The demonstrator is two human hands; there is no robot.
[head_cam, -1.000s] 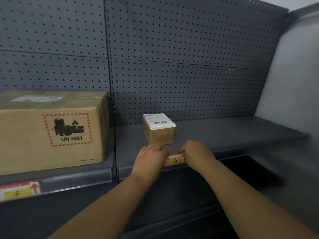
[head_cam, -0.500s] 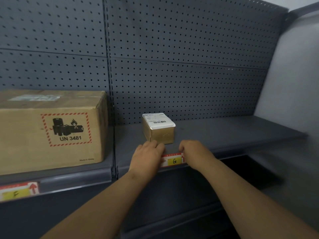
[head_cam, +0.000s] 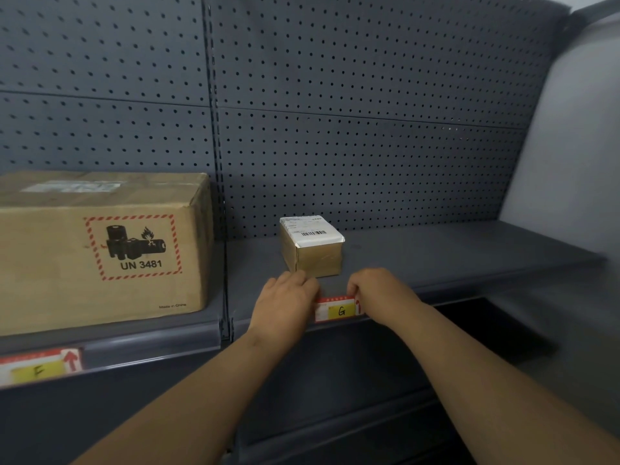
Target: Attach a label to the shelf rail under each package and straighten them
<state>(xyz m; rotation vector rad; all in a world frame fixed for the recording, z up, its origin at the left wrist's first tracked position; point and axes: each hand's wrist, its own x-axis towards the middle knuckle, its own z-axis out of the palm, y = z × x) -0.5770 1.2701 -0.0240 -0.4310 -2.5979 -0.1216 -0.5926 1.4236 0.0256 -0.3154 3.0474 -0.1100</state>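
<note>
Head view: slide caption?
Left hand and right hand hold label G against the shelf rail under the small package.

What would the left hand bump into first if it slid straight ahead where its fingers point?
Probably the small package. The left hand lies at the shelf edge, fingers aimed at its front corner; depth is unclear. The right hand holds the G label.

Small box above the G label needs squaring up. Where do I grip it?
Take the small box by its left and right side faces, coming from the front: it sits near the shelf edge, turned slightly, with open shelf on both sides and the pegboard behind.
</note>
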